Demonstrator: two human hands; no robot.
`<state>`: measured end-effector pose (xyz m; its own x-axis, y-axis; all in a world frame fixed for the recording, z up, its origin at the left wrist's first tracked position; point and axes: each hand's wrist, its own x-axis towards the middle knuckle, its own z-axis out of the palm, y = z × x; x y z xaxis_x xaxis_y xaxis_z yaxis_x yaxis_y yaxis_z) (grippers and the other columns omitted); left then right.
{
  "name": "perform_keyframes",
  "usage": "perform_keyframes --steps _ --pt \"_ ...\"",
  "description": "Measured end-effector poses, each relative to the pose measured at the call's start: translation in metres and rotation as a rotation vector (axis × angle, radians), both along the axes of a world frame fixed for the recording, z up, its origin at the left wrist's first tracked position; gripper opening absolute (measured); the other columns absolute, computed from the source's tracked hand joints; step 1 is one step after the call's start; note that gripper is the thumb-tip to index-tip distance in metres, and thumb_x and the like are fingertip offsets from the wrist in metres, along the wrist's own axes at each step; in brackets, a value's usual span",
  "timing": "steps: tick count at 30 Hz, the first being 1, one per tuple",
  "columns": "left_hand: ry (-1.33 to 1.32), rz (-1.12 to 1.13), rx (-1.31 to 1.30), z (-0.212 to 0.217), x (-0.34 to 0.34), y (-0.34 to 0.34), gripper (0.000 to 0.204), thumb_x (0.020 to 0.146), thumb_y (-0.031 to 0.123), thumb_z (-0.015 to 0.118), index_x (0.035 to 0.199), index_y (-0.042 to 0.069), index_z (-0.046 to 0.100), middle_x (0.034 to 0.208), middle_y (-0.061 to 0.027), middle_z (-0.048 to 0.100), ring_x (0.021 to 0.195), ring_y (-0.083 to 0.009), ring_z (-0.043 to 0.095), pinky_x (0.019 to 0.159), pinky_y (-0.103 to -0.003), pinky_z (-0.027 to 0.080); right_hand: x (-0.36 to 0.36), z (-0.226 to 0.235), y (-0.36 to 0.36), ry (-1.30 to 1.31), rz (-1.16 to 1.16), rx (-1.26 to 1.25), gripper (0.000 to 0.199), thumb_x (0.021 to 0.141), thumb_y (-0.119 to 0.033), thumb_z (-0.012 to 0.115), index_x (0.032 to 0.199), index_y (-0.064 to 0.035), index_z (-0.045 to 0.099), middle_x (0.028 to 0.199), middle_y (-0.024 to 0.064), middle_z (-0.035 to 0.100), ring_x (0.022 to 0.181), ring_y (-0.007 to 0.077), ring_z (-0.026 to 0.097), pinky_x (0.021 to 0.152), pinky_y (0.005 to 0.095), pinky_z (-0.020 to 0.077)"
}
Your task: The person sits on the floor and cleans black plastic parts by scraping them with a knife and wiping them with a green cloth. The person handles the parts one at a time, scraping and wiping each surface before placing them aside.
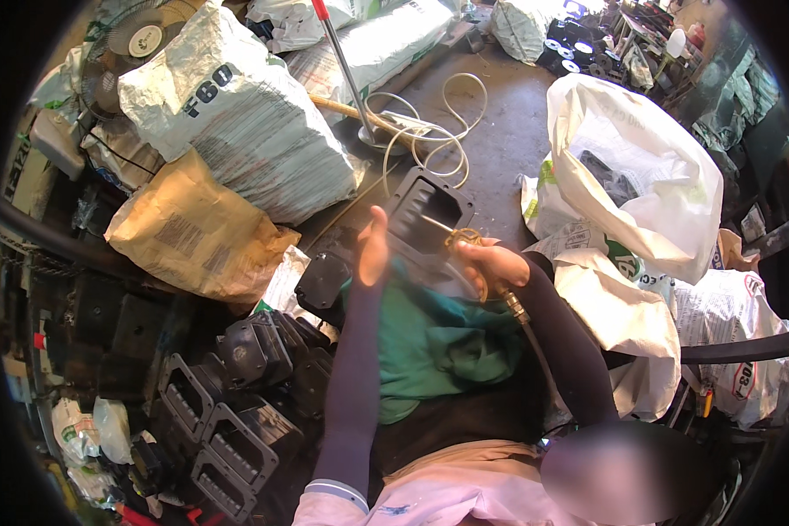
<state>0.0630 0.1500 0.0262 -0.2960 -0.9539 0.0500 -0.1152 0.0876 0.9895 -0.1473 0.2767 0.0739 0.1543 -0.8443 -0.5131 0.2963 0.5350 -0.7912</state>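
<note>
My right hand (498, 265) is closed around a brass-coloured air blow gun (466, 237). Its thin nozzle points up and to the left, and a hose with a metal fitting (517, 307) runs from its lower end along my right forearm. In front of the nozzle is a black plastic housing (451, 203) with a rectangular opening and a ribbed inside. My left hand (373, 248) is held upright at the housing's left side, fingers stretched out and nothing in it; whether it touches the housing I cannot tell. Green cloth (447, 351) covers my lap.
Several black housings (232, 451) are stacked at lower left. Full white sacks (245, 131) and a brown paper bag (197, 232) stand at left, near a fan (140, 44). An open white sack (684, 210) holding dark parts is at right. A pale hose (465, 131) coils on the floor.
</note>
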Motion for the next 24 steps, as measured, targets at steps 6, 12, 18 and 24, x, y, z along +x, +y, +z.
perform_keyframes --steps 6,12,18,24 --pt "0.438 -0.138 0.066 0.007 -0.011 0.0 0.072 0.101 0.061 0.036 0.125 -0.003 0.058 0.115 -0.0099 0.063 0.11 -0.0166 0.056 0.097 -0.031 0.043 0.001 -0.011 0.001 -0.024 0.091 -0.005 0.033 0.101 -0.035 0.053 0.116 -0.0054 0.056 0.065 0.0022 0.054 0.046 0.0116 0.052 0.041 0.0244 0.0435" --pt "0.319 0.152 0.066 0.012 -0.013 0.005 0.043 0.106 0.034 0.046 0.123 -0.004 0.059 0.115 -0.0091 0.062 0.102 -0.0171 0.057 0.087 -0.032 0.047 0.014 -0.006 -0.001 -0.017 0.123 -0.074 0.035 0.102 -0.035 0.051 0.117 -0.0037 0.057 0.063 0.0031 0.053 0.048 0.013 0.052 0.042 0.026 0.0454" --pt "0.243 0.289 0.167 0.01 -0.015 0.001 0.059 0.105 0.047 0.04 0.125 -0.005 0.057 0.118 -0.0118 0.061 0.105 -0.0204 0.056 0.094 -0.033 0.045 0.011 -0.003 0.001 0.03 0.174 -0.06 0.033 0.101 -0.035 0.052 0.112 -0.0045 0.059 0.065 0.0006 0.052 0.051 0.0105 0.052 0.044 0.0264 0.0463" --pt "0.246 0.121 -0.062 -0.008 -0.011 -0.005 0.074 0.098 0.063 0.044 0.128 -0.003 0.057 0.118 -0.0137 0.063 0.109 -0.0186 0.056 0.1 -0.033 0.041 -0.001 0.004 0.012 0.307 0.228 -0.018 0.034 0.1 -0.033 0.055 0.119 -0.0048 0.058 0.07 0.0008 0.053 0.053 0.0104 0.053 0.044 0.027 0.0463"
